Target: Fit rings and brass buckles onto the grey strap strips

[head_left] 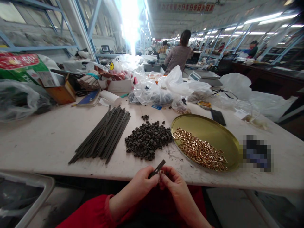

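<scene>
My left hand (145, 181) pinches a dark strap (158, 167) whose end points up and right, just off the table's front edge. My right hand (173, 181) meets it fingertip to fingertip, closed on a small metal buckle (161, 173) at the strap. A pile of dark small loops (148, 139) lies beyond my hands. To its left is a stack of long dark strips (104, 134). On the right, a gold round tray (213, 126) holds many gold-coloured buckles (201, 152).
Plastic bags (163, 88), a cardboard box (60, 91) and a white roll (111, 97) line the back of the table (35, 142). A black flat object (218, 117) lies behind the tray. A plastic bin (47, 186) stands lower left. Farther off, a person (179, 55) faces away.
</scene>
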A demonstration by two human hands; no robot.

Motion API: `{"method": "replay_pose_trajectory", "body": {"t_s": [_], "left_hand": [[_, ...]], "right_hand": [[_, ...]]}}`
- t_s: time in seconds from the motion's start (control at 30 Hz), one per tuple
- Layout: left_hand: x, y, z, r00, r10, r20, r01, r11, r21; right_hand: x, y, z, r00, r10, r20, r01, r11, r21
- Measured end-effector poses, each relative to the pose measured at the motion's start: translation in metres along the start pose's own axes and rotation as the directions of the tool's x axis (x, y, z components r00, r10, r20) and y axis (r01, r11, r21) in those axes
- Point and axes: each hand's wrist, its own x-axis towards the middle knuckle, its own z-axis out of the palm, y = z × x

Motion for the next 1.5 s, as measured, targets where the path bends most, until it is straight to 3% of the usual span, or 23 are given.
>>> {"method": "replay_pose_trajectory", "body": {"t_s": [0.1,0.23,0.5,0.73,0.87,0.97,1.27,1.5], "left_hand": [[-0.002,0.007,-0.009,0.998,0.058,-0.008,-0.058,0.998,0.033],[-0.008,0.019,-0.02,0.997,0.071,-0.004,-0.068,0.974,0.217],[-0.011,0.019,-0.01,0.988,0.156,-0.019,-0.135,0.908,0.397],[-0.018,0.03,-0.008,0.994,0.11,-0.006,-0.104,0.954,0.28],[-0.02,0.027,-0.008,0.994,0.111,0.009,-0.109,0.963,0.246],[-0.02,0.022,-0.008,0.993,0.12,0.005,-0.118,0.961,0.251],[-0.018,0.016,-0.007,0.993,0.113,-0.033,-0.098,0.945,0.313],[-0.019,0.023,-0.014,0.998,0.058,0.034,-0.066,0.933,0.354]], "right_hand": [[0.0,-0.004,-0.002,0.996,0.025,-0.081,-0.016,0.994,0.109],[-0.004,-0.015,-0.003,0.984,0.096,-0.149,-0.057,0.969,0.242],[-0.013,-0.014,0.007,0.975,0.214,-0.059,-0.179,0.915,0.361],[-0.018,-0.008,0.011,0.981,0.186,-0.055,-0.15,0.908,0.391],[-0.021,-0.005,0.013,0.986,0.163,-0.026,-0.146,0.934,0.325],[-0.023,-0.004,0.015,0.989,0.148,-0.001,-0.143,0.957,0.253],[-0.026,-0.005,0.013,0.979,0.202,-0.011,-0.192,0.948,0.252],[-0.019,-0.004,0.003,0.969,0.247,-0.002,-0.227,0.893,0.388]]}}
